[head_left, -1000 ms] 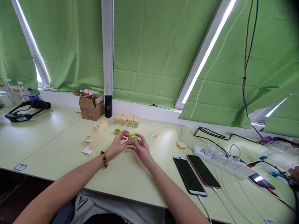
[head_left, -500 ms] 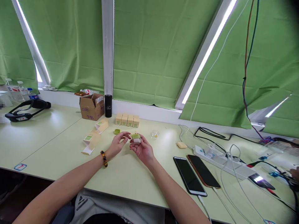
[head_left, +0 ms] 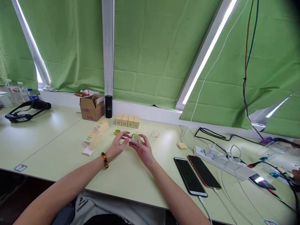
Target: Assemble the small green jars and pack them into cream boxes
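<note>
The right hand grips a small green-and-clear case between thumb and fingers, which are closed on its sides. The case is raised above the table, directly between the two hands. The left hand is partly open, with thumb and index finger parted and their tips at the left side of the case. Contact between these fingertips and the case cannot be confirmed at this viewing size.

A green square piece lies just beyond the left hand. Four small boxes stand side by side in a row farther beyond both hands. Two unfolded cartons lie to the left of the left hand, one nearer and one farther. A clear container rests to the right of the right hand, beyond its fingers. A beige piece lies farther right. Two phones lie parallel, right of the right forearm.
</note>
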